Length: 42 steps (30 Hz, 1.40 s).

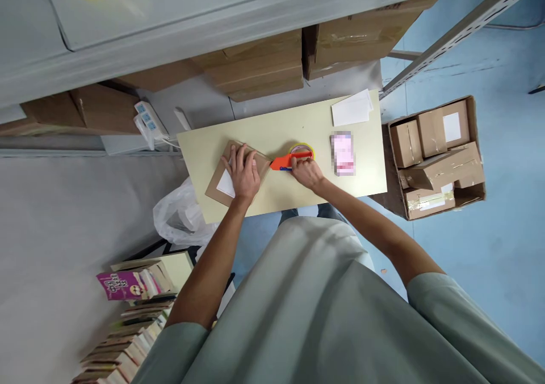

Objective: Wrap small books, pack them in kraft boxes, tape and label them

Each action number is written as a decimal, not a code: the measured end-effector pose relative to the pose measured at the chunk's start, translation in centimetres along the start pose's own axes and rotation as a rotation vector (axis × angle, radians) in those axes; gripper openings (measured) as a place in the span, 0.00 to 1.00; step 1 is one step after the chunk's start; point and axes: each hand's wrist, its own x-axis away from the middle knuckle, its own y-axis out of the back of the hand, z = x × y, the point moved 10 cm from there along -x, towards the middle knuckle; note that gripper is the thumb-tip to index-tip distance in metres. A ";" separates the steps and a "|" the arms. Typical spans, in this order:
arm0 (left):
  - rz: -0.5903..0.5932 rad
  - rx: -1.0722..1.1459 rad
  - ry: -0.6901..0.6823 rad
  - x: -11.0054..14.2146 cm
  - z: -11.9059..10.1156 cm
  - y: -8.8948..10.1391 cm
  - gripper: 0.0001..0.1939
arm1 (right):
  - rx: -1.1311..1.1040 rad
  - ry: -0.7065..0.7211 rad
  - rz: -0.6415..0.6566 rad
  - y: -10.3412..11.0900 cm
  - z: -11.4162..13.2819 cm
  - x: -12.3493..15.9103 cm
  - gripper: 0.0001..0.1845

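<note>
My bench (361, 185) is pale cream and my shirt (272, 316) grey-green. I see plain brown on the carton (262, 166), white on its label (226, 184), orange-red and a little blue on the tape dispenser (281, 162). The pixelated item (343, 153) is pink-white, the floor (451, 259) light blue, one book (117, 286) purple with white lettering.

Bare tabletop (264, 124) is stretching beyond the orange tape dispenser (283, 161) (an open lane). Left of the dispenser, a cardboard box (215, 180) is blocking passage; right of it, past a narrow gap, a pixelated pink item (343, 154) is obstructing, with white papers (351, 109) lying farther back.
</note>
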 end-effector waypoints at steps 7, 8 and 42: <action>-0.008 -0.023 -0.018 0.2 0.0 0.2 0.25 | 0.013 0.044 0.006 1.1 -1.7 -1.0 0.29; -0.011 -0.023 -0.016 0.2 0.0 0.2 0.25 | 0.026 0.054 0.003 1.0 -1.6 -1.0 0.29; 0.107 0.055 -0.210 3.9 -4.7 -2.4 0.24 | 0.042 0.250 0.078 -4.4 4.5 4.0 0.22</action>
